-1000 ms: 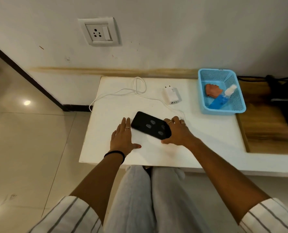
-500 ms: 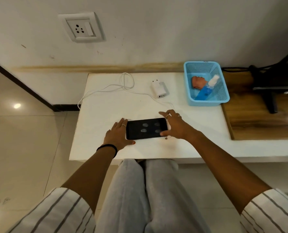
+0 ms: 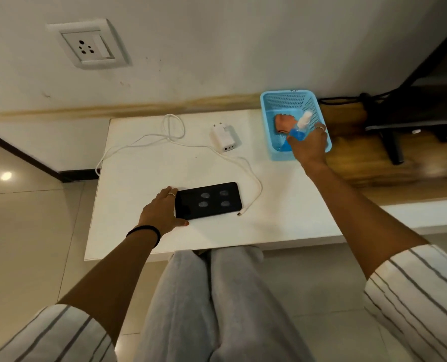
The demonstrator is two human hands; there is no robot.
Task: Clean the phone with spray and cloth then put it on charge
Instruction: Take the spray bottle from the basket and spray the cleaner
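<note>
A black phone with several smudges lies flat on the white table. My left hand rests on the table against the phone's left end, thumb along its near edge. My right hand is inside the light blue basket at the table's back right, fingers closing around a blue spray bottle with a white nozzle. An orange cloth lies in the basket beside the bottle. A white charger and its white cable lie behind the phone, the cable's plug end close to the phone's right end.
A wall socket with a switch sits on the wall above the table's left side. To the right lies a wooden surface with a black stand and dark cables. My grey-trousered knees are below the table's near edge.
My right hand left the phone and reached to the basket, closing on the spray bottle. My left hand stayed at the phone's left end.
</note>
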